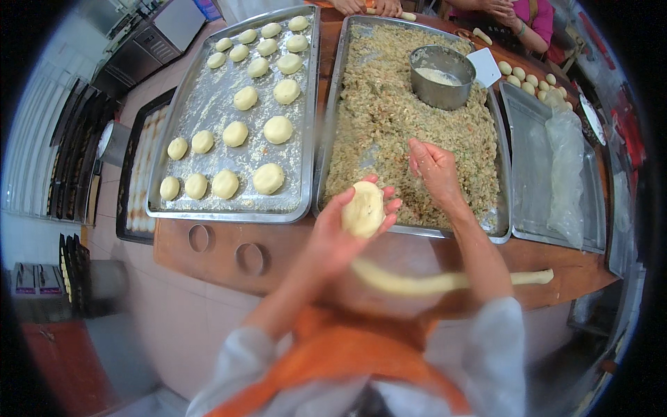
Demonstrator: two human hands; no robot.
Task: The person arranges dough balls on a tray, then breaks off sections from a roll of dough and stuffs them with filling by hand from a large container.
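Head view shows the left hand (337, 231) cupping a round, flattened pale-yellow dough piece (363, 210) at the rectangular silver metal filling tray (333, 104)'s near edge, the right hand (435, 168) apart and curled above that tray, any hold unclear.

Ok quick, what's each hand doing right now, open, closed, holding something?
Left hand: holding a dough round, cupped in its fingers.
Right hand: fingers curled in, over the filling; can't tell if it holds anything.
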